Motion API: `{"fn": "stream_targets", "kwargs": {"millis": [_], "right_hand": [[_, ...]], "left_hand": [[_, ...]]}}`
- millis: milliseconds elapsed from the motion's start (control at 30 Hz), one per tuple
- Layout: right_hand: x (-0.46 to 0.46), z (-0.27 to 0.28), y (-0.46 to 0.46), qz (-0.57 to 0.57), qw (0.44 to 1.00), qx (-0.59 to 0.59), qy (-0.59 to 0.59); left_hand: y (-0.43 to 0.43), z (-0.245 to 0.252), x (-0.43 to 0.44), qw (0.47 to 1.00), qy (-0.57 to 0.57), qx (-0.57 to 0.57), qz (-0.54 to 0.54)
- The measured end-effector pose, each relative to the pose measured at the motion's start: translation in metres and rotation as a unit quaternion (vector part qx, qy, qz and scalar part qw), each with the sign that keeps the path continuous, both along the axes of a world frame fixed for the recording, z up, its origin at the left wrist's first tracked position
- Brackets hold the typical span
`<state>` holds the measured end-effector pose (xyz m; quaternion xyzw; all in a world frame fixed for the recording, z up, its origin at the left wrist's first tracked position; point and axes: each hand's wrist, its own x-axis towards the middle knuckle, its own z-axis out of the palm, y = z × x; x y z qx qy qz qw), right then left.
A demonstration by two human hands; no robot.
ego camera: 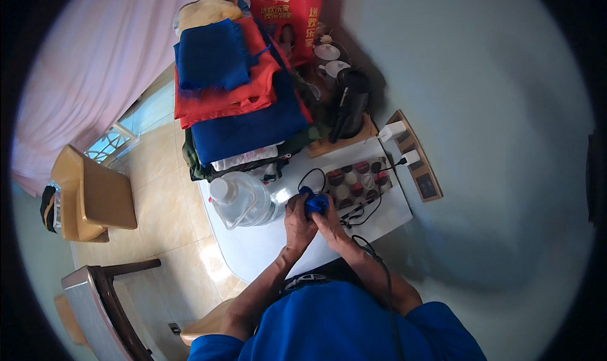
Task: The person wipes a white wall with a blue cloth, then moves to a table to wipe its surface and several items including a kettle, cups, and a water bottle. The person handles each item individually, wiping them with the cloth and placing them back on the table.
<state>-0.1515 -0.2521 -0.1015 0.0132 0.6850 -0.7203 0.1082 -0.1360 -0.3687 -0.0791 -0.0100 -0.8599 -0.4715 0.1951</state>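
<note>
My left hand (298, 226) and my right hand (329, 224) meet over the white table (265, 247). Between them they grip a small, shiny blue object (316, 203); the fingers hide much of it, so its exact kind is unclear. Just left of my hands stands a large clear plastic jug (246, 200) with a white cap and a carrying handle. To the right lies a box with a dotted pattern (359, 181), and thin black cables (367, 221) trail across and beside it.
Folded cloth in blue (213, 55) and red (227, 100) is piled behind the jug. A black electric kettle (353, 100) stands on a wooden tray (322, 148) beside white lidded cups (327, 53). Plugs fill part of a wall socket strip (419, 176). A tan chair (102, 195) is at left.
</note>
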Motion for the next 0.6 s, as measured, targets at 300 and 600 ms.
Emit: {"fn": "stream_targets", "kwargs": {"millis": [300, 600], "right_hand": [[-0.057, 0.066, 0.029, -0.163, 0.930, -0.284, -0.166], [-0.126, 0.117, 0.049, -0.177, 0.938, -0.267, -0.133]], "left_hand": [[0.039, 0.051, -0.068, 0.991, -0.015, 0.041, -0.124], [0.062, 0.068, -0.124, 0.973, -0.121, 0.113, -0.161]]}}
